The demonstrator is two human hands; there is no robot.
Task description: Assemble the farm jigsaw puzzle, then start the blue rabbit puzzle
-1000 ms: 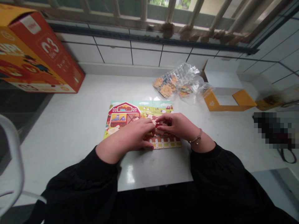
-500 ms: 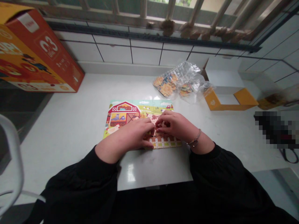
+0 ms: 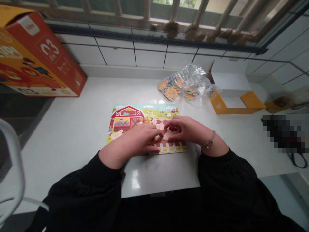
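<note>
A jigsaw puzzle (image 3: 166, 112) with a red barn, a cow and a white fence lies flat on the white counter. My left hand (image 3: 142, 138) rests over its lower middle, fingers apart, with the index finger on the cow and the thumb near the fence. On the right part of the puzzle is my right hand (image 3: 184, 129), its fingertips on the pieces around the cow. Its fingers are spread, and I make out no loose piece in either hand. Both hands cover part of the picture.
Clear plastic bags of puzzle pieces (image 3: 171, 88) lie behind the puzzle. An open yellow-and-white box (image 3: 238, 109) stands to their right. At the back left is a large orange box (image 3: 55, 58). A white curved tube (image 3: 18, 161) rises at the left edge.
My right hand has shifted a little to the right, away from the left hand, and more of the cow shows. The left index finger has stretched slightly rightward.
</note>
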